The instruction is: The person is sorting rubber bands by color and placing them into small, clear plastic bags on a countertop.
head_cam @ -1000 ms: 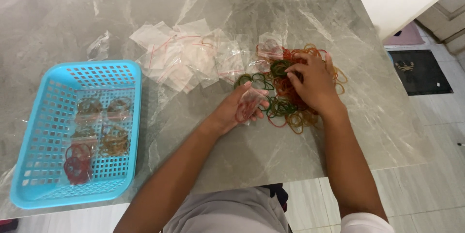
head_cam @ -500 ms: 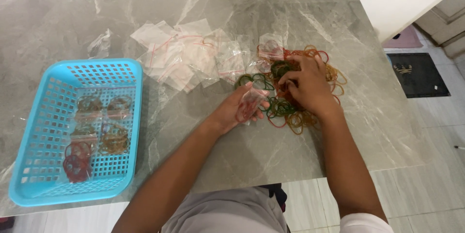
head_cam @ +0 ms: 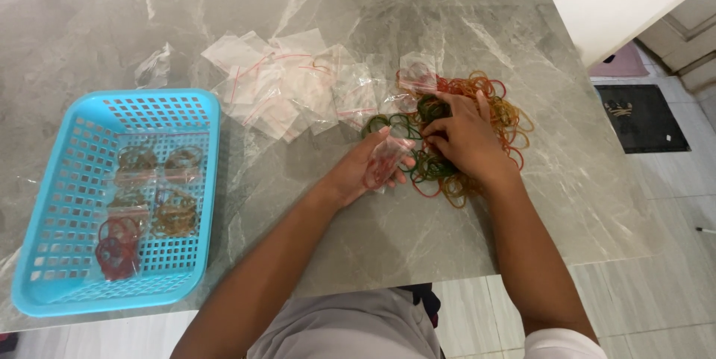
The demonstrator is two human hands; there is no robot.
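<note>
2 hands of mine work over the grey marbled worktop point(head_cam: 358, 23), the largest thing here, which carries everything within arm's reach. Next in size, the blue perforated basket point(head_cam: 45, 202) sits off to my left near the front edge, far enough aside to leave my hands room; it holds several filled clear bags point(head_cam: 153, 195) of bands, some yellowish and 1 or 2 red. Beyond my hands lies a loose scatter of empty clear bags point(head_cam: 291, 83) with red seal strips, overlapping one another, just beside the pile and within easy reach of my left side. The heap of rubber bands point(head_cam: 485, 109), red, green and yellow-orange tangled together, lies directly under my right hand point(head_cam: 466, 139), close to the right edge of the worktop. That hand rests palm down on the heap, its grip narrow, fingertips pinched into the green bands at the pile's near-left side; how many bands it has caught I cannot tell. My left hand point(head_cam: 365, 169) sits just beside the heap, palm turned up, its grip lightly curled about 1 small clear bag point(head_cam: 388, 159), held with its mouth towards the bands, touching the pile's edge.
</note>
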